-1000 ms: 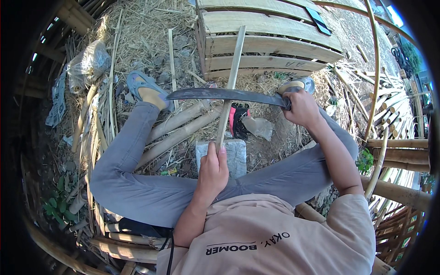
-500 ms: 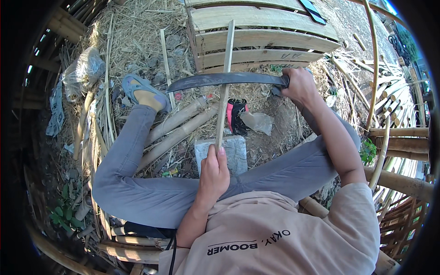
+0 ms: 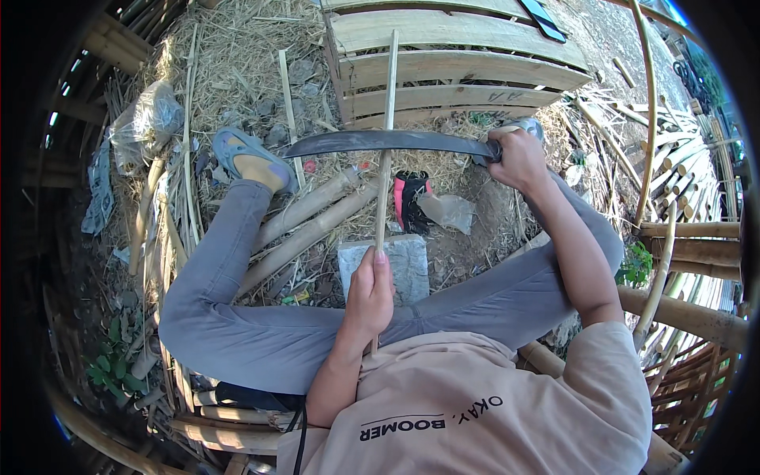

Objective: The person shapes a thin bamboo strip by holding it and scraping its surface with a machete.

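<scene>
My left hand [image 3: 369, 297] is closed around a long bamboo strip [image 3: 383, 194] that points away from me, its short lower end showing below the hand. In my right hand [image 3: 518, 158] is the handle of a machete [image 3: 364, 141], whose dark curved blade reaches left across the strip. Blade and strip cross above their middle; the blade passes over the strip there, and whether its edge bites in cannot be seen. Under the strip, between my legs, lies a pale stone block [image 3: 408, 265].
A slatted wooden crate [image 3: 451, 71] stands ahead with a phone [image 3: 542, 17] on it. Bamboo poles [image 3: 305, 233] lie at the left, beside a black and pink item [image 3: 412, 202] and a clear plastic bag [image 3: 450, 212]. Cut bamboo [image 3: 681, 170] is stacked at the right.
The strip has turned to a narrower face and slid slightly toward me, so its lower end now shows below my left hand. The machete has shifted slightly left and nearer to me.
</scene>
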`<action>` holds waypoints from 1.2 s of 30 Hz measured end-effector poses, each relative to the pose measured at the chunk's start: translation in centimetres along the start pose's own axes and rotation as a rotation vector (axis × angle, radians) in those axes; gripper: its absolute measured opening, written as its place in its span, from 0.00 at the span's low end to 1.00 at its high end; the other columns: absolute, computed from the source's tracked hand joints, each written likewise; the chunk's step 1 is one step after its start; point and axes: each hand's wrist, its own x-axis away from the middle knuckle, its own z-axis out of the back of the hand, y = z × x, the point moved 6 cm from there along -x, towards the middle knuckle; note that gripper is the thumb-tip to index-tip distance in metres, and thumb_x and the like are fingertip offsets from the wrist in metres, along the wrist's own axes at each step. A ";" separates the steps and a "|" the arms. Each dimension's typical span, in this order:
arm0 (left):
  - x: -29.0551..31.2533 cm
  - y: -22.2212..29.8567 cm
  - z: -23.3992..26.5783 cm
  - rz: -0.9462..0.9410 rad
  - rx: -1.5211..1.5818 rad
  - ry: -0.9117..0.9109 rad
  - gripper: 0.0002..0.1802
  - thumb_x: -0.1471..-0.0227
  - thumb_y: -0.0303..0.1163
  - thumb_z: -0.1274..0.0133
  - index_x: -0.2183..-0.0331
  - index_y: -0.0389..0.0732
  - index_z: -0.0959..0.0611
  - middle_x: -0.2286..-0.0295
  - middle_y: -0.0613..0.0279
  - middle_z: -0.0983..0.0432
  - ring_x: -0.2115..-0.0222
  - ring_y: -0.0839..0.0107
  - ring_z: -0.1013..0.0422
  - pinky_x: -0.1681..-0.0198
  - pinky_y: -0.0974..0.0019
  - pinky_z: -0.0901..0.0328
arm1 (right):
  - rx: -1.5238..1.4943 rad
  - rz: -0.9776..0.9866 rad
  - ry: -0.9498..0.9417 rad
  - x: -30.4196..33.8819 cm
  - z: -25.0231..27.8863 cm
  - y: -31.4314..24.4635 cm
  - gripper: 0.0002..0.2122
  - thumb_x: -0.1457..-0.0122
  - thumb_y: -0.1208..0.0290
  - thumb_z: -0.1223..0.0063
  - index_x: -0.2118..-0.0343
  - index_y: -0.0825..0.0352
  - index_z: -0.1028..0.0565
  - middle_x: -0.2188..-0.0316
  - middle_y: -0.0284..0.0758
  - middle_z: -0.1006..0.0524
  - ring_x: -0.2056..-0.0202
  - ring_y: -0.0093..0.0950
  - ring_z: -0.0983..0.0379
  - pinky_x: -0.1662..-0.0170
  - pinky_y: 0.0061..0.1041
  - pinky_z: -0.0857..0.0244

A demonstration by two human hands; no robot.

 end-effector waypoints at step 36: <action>0.1 -0.2 0.4 -0.066 -0.082 0.057 0.21 0.30 0.50 0.68 0.69 0.45 0.35 0.83 0.74 0.47 0.87 0.86 0.53 0.86 0.76 0.55 | 0.039 -0.044 -0.153 -2.0 -0.4 -1.8 0.17 0.65 0.68 0.36 0.66 0.63 0.17 0.75 0.46 0.20 0.66 0.45 0.21 0.58 0.41 0.26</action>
